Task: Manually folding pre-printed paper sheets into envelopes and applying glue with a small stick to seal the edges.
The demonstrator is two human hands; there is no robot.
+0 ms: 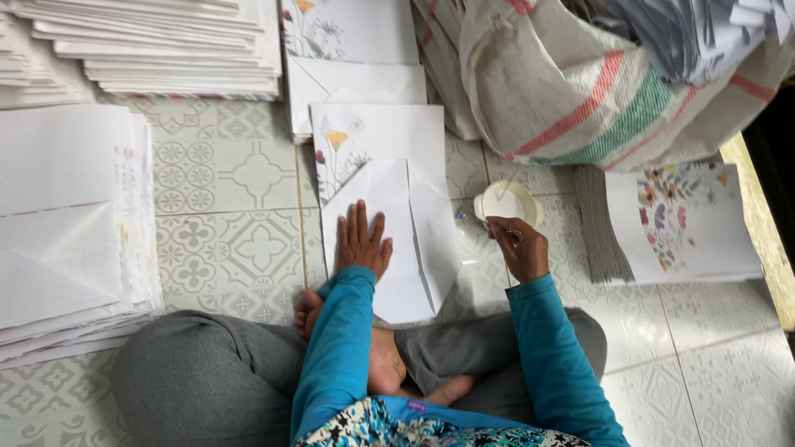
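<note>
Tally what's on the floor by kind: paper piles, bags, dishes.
Paper piles: 5 (left, top left, top centre, under left hand, flowered one right)
Striped bag: 1
Small dish: 1
Total: 7

Home floor workshop: patterned tiles (240,174), paper stacks (157,41).

2 hands (362,240), 1 white bowl (507,202)

Soft, even daylight; sharp focus
</note>
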